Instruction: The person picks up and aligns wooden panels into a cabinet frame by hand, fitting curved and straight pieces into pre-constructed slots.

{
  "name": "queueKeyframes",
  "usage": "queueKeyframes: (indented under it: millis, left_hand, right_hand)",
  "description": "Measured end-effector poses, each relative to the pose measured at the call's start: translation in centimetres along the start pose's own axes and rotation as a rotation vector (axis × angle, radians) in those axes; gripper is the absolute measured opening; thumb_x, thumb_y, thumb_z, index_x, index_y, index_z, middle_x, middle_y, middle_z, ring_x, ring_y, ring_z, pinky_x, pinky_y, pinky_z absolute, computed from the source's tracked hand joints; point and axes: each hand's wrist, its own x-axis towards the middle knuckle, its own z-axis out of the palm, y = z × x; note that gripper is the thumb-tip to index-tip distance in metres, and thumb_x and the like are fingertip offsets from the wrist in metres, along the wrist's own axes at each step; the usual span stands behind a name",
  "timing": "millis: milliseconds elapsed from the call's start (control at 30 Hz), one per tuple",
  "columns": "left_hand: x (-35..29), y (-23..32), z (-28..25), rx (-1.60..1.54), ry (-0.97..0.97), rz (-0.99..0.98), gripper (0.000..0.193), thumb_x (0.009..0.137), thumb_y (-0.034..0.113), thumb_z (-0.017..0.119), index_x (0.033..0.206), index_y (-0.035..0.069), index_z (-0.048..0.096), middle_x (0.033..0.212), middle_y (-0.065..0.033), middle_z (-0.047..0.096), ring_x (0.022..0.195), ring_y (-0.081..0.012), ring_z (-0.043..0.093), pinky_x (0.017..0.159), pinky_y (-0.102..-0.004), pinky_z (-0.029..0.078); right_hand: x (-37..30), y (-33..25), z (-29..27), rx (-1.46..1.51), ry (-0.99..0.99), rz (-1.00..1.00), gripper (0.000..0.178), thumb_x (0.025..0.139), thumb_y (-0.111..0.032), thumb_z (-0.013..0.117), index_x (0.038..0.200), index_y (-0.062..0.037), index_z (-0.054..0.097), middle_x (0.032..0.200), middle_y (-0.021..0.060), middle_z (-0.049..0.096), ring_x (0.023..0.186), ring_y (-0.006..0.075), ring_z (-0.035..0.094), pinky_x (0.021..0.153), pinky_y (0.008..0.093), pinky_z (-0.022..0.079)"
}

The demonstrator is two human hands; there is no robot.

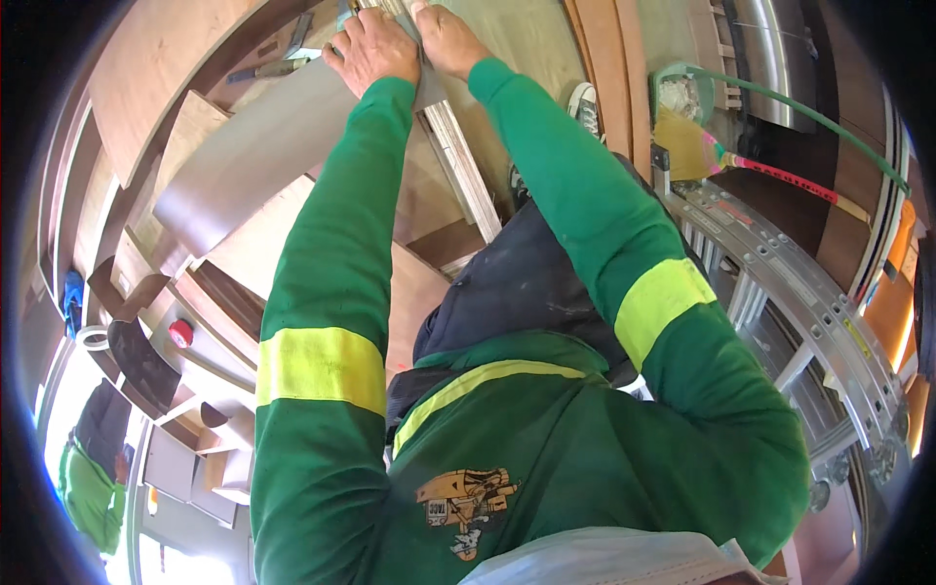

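My left hand [377,49] is at the top of the view, palm down with bent fingers pressing on a grey-brown wooden panel [258,151]. Beside it on the right, close to the panel's end, my right hand [450,39] has its fingers drawn together. The picture's upper edge cuts off its fingertips, so what they hold is hidden. Under the panel, a pale layered strip [458,166] runs down towards my leg. A dark-handled tool [268,69] lies left of my left hand.
A metal ladder [780,263] lies at the right, near a broom [697,146] with a red handle and a green-rimmed item. Wooden boards and curved furniture parts crowd the left, with a red tape roll [181,333]. A person in bright green [93,487] is at lower left.
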Motion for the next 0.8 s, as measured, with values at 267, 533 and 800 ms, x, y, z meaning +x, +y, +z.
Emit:
queueKeyframes:
  millis: [267,533,800]
  left_hand:
    - [-0.2,0.0,-0.7,0.001,0.024,0.019,0.031,0.097,0.03,0.05,0.114,0.009,0.064,0.12,-0.0136,0.065,0.118,-0.0358,0.056,0.111,-0.0542,0.03]
    - [-0.1,0.0,-0.9,0.106,0.0,0.024,0.041,0.102,0.031,0.046,0.128,0.005,0.062,0.131,-0.0163,0.063,0.123,-0.0362,0.054,0.113,-0.0519,0.031]
    - [0.0,0.2,-1.1,0.034,0.115,0.036,0.038,0.101,0.028,0.046,0.125,0.004,0.062,0.124,-0.0166,0.064,0.117,-0.0363,0.056,0.111,-0.0509,0.033]
  right_hand:
    - [-4.2,-3.3,-1.4,-0.017,-0.01,0.193,0.057,0.105,-0.043,0.036,0.106,0.0078,0.062,0.109,0.0334,0.065,0.106,0.0456,0.062,0.095,0.0484,0.046]
    - [-6.5,-5.7,-2.3,-0.018,-0.084,0.283,0.062,0.105,-0.044,0.031,0.106,0.0111,0.061,0.111,0.0386,0.061,0.105,0.0523,0.058,0.095,0.0539,0.043]
    - [-8.0,-6.0,-3.2,-0.038,-0.126,0.315,0.059,0.107,-0.047,0.032,0.099,0.0068,0.056,0.096,0.0269,0.062,0.092,0.0404,0.058,0.09,0.0473,0.044]
